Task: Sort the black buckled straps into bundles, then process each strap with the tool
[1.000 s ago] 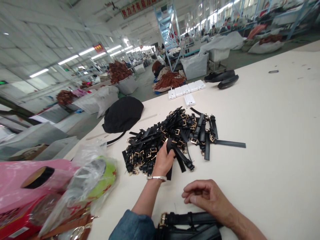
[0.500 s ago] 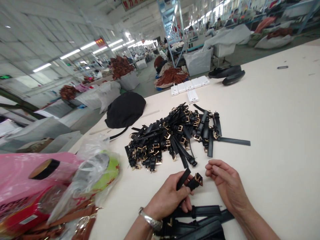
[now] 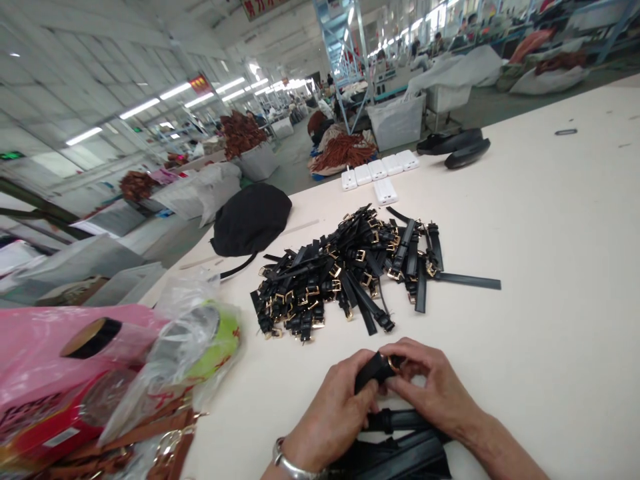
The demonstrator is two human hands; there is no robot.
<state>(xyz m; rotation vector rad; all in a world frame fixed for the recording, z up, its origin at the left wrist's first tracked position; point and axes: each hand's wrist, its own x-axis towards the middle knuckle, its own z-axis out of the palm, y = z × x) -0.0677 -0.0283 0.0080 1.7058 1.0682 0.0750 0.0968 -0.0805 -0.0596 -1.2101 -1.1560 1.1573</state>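
Note:
Near the table's front edge, a short black strap (image 3: pixel 371 375) with a gold buckle is bent between my hands. My left hand (image 3: pixel 333 407) is closed round its left part, and a metal watch shows on that wrist. The fingers of my right hand (image 3: pixel 435 387) pinch the buckle end. Below both hands lie more black straps (image 3: pixel 400 457), partly covered by my wrists. Beyond them is a large heap of black straps (image 3: pixel 320 273) with gold buckles.
A pink bag (image 3: pixel 35 360) and a clear plastic bag (image 3: pixel 185 347) lie at the left over brown straps (image 3: pixel 125 447). Farther back are a black cloth item (image 3: pixel 253 220), several white boxes (image 3: pixel 385 191) and a black object (image 3: pixel 467 153). Bins and people stand beyond the table (image 3: pixel 550 233).
My right hand has moved left and taken hold of the buckle end. The strap in my left hand has turned, its loose end now folded in.

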